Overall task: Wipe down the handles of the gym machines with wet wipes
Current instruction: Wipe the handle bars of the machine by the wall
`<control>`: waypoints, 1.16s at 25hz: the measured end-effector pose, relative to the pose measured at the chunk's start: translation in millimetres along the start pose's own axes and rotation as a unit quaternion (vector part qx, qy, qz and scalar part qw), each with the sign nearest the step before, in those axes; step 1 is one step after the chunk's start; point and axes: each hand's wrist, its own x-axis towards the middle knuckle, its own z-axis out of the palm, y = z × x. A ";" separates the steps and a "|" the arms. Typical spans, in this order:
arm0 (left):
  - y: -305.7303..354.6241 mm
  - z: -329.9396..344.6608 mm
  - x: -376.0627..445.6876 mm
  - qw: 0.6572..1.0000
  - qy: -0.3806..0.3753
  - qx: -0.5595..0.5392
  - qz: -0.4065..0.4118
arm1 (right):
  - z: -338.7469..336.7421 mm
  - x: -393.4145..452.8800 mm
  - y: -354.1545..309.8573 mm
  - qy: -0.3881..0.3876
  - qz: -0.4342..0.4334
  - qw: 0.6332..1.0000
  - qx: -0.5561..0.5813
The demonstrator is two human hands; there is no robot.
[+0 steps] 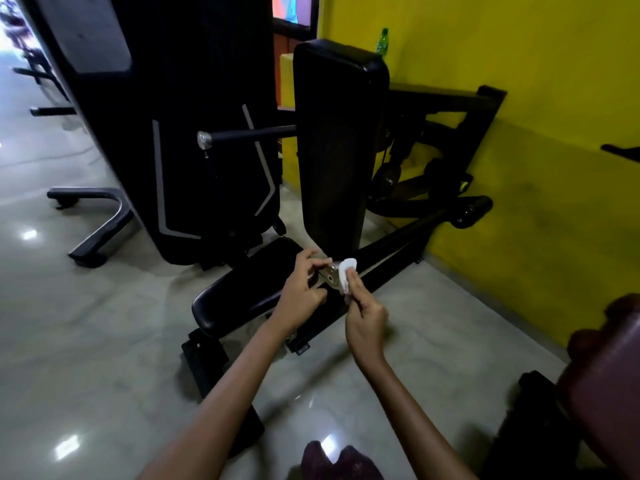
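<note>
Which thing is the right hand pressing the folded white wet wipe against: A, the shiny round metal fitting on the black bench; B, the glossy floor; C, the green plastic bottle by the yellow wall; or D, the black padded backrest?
A: the right hand pinches the folded white wet wipe against the shiny round metal fitting on the black bench.
</note>
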 end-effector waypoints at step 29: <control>3.6 9.1 -10.3 0.980 0.056 0.180 0.061 | -51.3 44.5 9.2 -0.091 0.121 0.982 0.117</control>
